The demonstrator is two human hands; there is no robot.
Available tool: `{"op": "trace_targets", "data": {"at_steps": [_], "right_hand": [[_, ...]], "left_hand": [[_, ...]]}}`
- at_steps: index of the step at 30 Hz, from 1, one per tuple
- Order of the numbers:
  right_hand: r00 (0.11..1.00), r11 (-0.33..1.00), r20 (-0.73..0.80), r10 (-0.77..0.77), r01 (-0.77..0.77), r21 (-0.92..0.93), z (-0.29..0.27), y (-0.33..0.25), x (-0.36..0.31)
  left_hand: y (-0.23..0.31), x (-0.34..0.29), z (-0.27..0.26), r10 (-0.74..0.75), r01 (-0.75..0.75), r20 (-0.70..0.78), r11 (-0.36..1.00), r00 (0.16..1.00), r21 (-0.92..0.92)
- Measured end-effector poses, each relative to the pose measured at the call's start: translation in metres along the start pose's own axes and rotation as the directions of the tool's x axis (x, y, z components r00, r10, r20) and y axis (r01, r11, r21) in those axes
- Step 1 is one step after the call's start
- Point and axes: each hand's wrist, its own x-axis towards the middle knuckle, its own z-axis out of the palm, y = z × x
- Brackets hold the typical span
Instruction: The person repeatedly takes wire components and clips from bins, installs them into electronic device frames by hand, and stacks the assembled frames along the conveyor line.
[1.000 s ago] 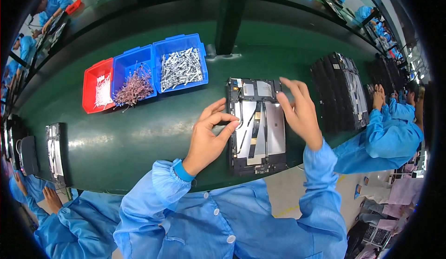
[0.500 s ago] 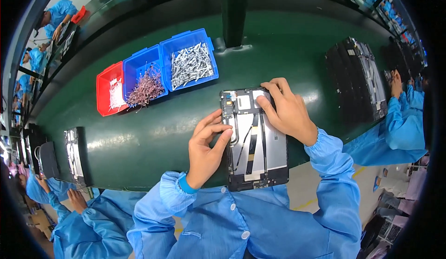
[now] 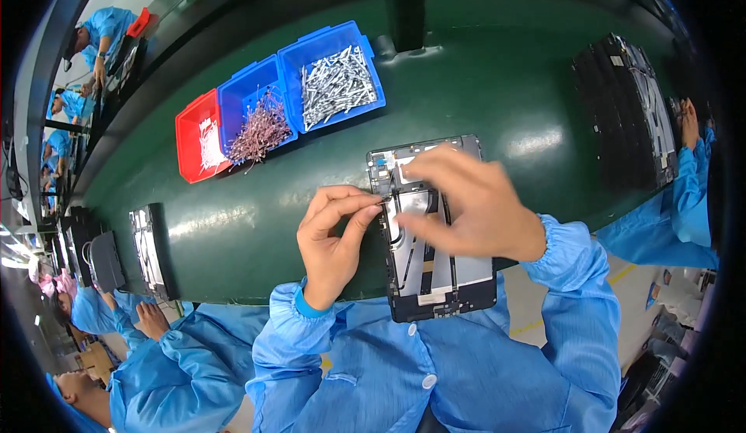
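Observation:
An opened tablet lies on the green bench at its near edge, its inner parts, black flex cables and silver plate exposed. At the tablet's left edge, the thumb and forefinger of my left hand are pinched together. A small dark bit shows at those fingertips, too small to name. Over the tablet's upper middle hovers my right hand, blurred, with thumb and fingers apart and nothing visible between them. It hides part of the inner parts.
Farther left stand a red bin of white strips, a blue bin of thin reddish wired parts and another blue bin of silver pieces. Stacked tablets stand at right; another opened tablet lies left. A dark post rises behind.
My right hand has lifted off the tablet's upper right and swung left over its middle. My left fingertips have closed into a pinch at the left edge. The view has shifted slightly.

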Motion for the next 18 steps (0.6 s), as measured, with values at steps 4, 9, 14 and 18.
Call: {"op": "trace_targets", "data": {"at_steps": [4, 9, 14, 18], "right_hand": [[0.983, 0.992, 0.174, 0.063, -0.081, 0.094, 0.015, -0.003, -0.007], [0.988, 0.982, 0.119, 0.094, -0.112, 0.155, 0.015, -0.001, -0.011], [0.983, 0.974, 0.132, 0.124, -0.146, 0.171, 0.014, -0.001, -0.006], [0.982, 0.983, 0.131, 0.136, -0.150, 0.108, 0.014, 0.006, -0.007]], "left_hand": [[0.006, -0.001, 0.004, 0.174, -0.176, 0.025, 0.971, 0.984, 0.160], [0.009, -0.001, 0.005, 0.204, -0.196, -0.013, 0.953, 0.979, 0.233], [0.006, -0.002, 0.002, 0.135, -0.139, 0.033, 0.966, 0.990, 0.219], [0.012, -0.008, -0.002, -0.306, 0.291, 0.100, 0.946, 0.947, 0.141]]}}
